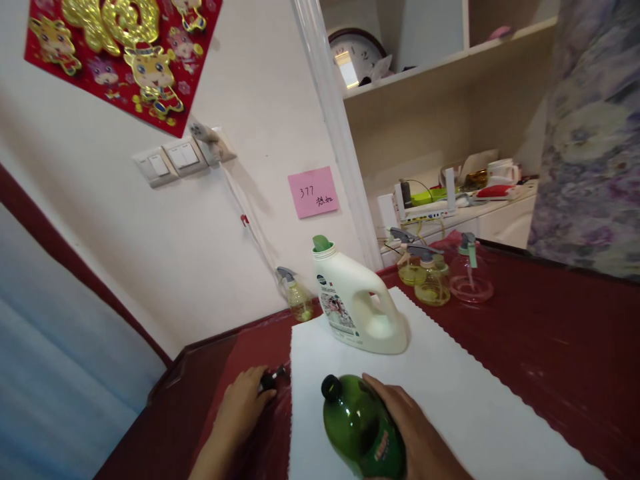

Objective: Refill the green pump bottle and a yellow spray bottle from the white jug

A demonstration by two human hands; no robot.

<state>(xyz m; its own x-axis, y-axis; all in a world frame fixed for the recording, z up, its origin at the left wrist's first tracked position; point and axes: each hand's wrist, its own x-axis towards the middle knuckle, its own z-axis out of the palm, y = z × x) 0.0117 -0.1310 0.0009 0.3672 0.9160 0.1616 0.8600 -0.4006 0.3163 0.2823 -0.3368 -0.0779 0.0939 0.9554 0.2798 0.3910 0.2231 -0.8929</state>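
Gripping a dark green translucent plastic bottle [363, 430] around its shoulder, the right hand [417, 437] holds it leaning, neck up and to the left, low over the near part of the white scallop-edged mat [475, 400]. The fingers wrap the bottle's body in a full, closed hold. The bottle's mouth shows only as a dark round, so I cannot tell whether it is capped or open. If it is open and holds liquid, tipping it further would likely spill onto the mat and the dark red tabletop [560, 347]. The plastic looks smooth, and one hand alone carries it, so a slip is possible.

The left hand [243, 403] lies on the tabletop just beside the mat's left edge, fingertips touching a small dark object [271, 380]. Whether they pinch it or merely rest on it cannot be told. A careless nudge could send so small a piece rolling toward the table's edge.

A tall white plastic jug with a green cap [357, 310] stands upright on the mat just beyond the bottle. A forward swing of the bottle's neck could knock it. Small clear spray bottles [431, 280] stand behind, well apart from both hands.
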